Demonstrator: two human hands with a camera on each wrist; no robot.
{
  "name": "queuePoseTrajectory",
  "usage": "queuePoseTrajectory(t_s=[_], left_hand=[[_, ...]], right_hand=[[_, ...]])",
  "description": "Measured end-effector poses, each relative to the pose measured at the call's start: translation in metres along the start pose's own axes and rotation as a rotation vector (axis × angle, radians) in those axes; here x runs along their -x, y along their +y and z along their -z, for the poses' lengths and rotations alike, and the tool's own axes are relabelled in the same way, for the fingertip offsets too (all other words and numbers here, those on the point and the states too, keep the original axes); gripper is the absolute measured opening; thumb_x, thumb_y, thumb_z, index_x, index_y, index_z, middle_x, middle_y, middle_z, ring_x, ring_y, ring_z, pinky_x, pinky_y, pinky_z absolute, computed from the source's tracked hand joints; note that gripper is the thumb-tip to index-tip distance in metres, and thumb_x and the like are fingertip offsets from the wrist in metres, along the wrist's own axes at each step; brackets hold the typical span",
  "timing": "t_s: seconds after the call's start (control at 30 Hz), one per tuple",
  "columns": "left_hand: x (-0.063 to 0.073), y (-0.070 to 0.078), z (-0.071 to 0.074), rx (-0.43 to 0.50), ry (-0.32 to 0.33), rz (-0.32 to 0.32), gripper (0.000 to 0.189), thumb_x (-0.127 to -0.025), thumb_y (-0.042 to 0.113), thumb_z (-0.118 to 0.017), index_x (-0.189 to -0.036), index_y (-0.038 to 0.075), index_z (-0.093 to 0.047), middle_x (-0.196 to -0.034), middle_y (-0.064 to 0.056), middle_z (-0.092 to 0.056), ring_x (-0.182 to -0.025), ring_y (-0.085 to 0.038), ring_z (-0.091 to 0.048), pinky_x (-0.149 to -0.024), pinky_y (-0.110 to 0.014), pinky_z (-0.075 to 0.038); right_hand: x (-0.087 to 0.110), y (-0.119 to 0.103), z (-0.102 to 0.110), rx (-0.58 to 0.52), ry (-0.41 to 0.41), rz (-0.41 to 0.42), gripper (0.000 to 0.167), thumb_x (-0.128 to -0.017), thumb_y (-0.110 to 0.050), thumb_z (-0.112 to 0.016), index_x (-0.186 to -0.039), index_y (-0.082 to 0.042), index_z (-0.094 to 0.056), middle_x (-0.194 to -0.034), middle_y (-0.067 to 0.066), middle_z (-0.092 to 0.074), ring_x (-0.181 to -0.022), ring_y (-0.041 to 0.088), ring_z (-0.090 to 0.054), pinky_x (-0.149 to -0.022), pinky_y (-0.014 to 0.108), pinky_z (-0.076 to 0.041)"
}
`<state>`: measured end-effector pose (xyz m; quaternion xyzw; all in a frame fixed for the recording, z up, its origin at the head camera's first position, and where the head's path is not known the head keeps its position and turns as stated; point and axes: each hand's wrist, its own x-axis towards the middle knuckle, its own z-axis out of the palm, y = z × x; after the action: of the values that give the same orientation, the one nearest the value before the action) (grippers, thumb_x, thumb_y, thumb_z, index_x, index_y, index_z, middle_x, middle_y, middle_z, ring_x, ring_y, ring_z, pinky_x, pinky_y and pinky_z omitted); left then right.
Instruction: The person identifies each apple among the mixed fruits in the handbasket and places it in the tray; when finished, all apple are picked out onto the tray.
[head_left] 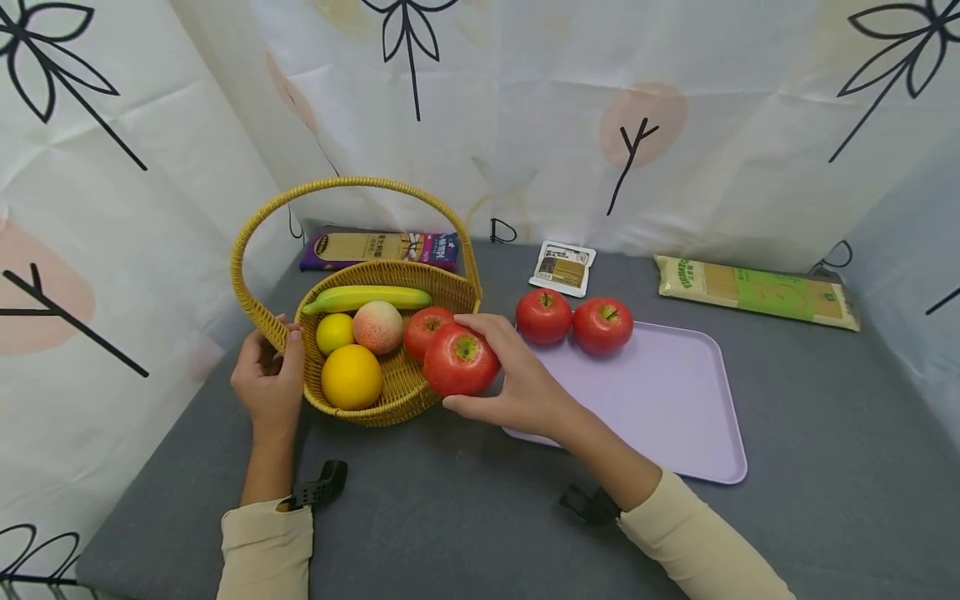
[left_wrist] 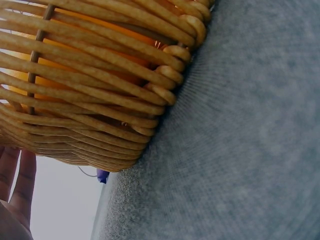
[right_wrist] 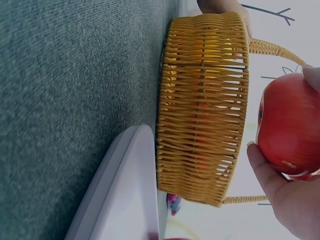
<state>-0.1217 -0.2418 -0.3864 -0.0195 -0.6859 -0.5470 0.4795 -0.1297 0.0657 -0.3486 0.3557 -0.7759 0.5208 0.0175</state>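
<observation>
My right hand (head_left: 510, 375) grips a red apple (head_left: 461, 360) between thumb and fingers, over the right rim of a woven basket (head_left: 408, 408). In the right wrist view, that apple (right_wrist: 290, 125) shows up above the basket's rim. At the basket's left side, my left hand (head_left: 273, 371) pinches the foot of the tall handle (head_left: 251, 292). Inside lie a banana (head_left: 367, 298), a small yellow fruit (head_left: 334, 333), a peach (head_left: 378, 327), an orange (head_left: 352, 377) and another red apple (head_left: 426, 330), partly hidden by the held one.
A lilac tray (head_left: 660, 400) lies to the right, with two red apples (head_left: 543, 317) at its far left corner. Behind them is a small white packet (head_left: 562, 268). A purple packet (head_left: 382, 248) lies behind the basket, a green-and-beige packet (head_left: 757, 292) at the back right.
</observation>
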Motion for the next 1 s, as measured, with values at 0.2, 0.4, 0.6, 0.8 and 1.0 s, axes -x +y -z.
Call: queuePoseTrajectory(t_s=[0.2, 0.4, 0.6, 0.8, 1.0], left_hand=[[0.000, 0.001, -0.001, 0.003, -0.005, 0.004, 0.027, -0.089, -0.006, -0.066, -0.112, -0.020, -0.065, -0.097, -0.034, -0.066, -0.084, -0.010, -0.069, -0.073, -0.016, -0.054], [0.000, 0.002, -0.001, -0.004, -0.001, 0.015, 0.027, -0.089, -0.005, -0.066, -0.112, -0.020, -0.065, -0.097, -0.036, -0.065, -0.084, -0.009, -0.068, -0.073, -0.016, -0.054], [0.001, 0.002, 0.000, 0.006, -0.003, 0.023, 0.027, -0.090, -0.005, -0.066, -0.113, -0.020, -0.065, -0.097, -0.029, -0.068, -0.084, -0.010, -0.068, -0.073, -0.017, -0.054], [0.001, 0.002, 0.000, 0.000, 0.000, 0.016, 0.027, -0.089, -0.005, -0.066, -0.112, -0.019, -0.065, -0.097, -0.025, -0.070, -0.085, -0.010, -0.068, -0.074, -0.016, -0.054], [0.001, 0.001, 0.001, 0.005, 0.005, 0.024, 0.027, -0.089, -0.005, -0.067, -0.113, -0.018, -0.066, -0.097, -0.023, -0.070, -0.085, -0.010, -0.069, -0.074, -0.016, -0.054]], right_hand=[[0.007, 0.001, 0.006, 0.024, 0.023, -0.012, 0.081, -0.078, -0.026, -0.087, -0.147, -0.017, -0.045, -0.141, -0.005, -0.046, -0.126, 0.013, -0.046, -0.093, 0.037, -0.054], [0.012, 0.003, 0.013, 0.022, 0.029, -0.025, 0.080, -0.078, -0.027, -0.086, -0.146, -0.020, -0.045, -0.141, -0.009, -0.046, -0.126, 0.011, -0.045, -0.092, 0.036, -0.054], [0.017, 0.002, 0.020, 0.047, 0.045, -0.045, 0.081, -0.077, -0.027, -0.087, -0.146, -0.022, -0.045, -0.140, -0.009, -0.047, -0.127, 0.011, -0.045, -0.091, 0.036, -0.054], [0.023, 0.004, 0.026, 0.062, 0.069, -0.056, 0.083, -0.076, -0.025, -0.088, -0.146, -0.023, -0.045, -0.141, -0.007, -0.046, -0.128, 0.013, -0.044, -0.089, 0.039, -0.055], [0.027, 0.004, 0.030, 0.059, 0.077, -0.068, 0.083, -0.077, -0.026, -0.088, -0.146, -0.029, -0.044, -0.142, -0.010, -0.045, -0.129, 0.012, -0.044, -0.091, 0.039, -0.054]])
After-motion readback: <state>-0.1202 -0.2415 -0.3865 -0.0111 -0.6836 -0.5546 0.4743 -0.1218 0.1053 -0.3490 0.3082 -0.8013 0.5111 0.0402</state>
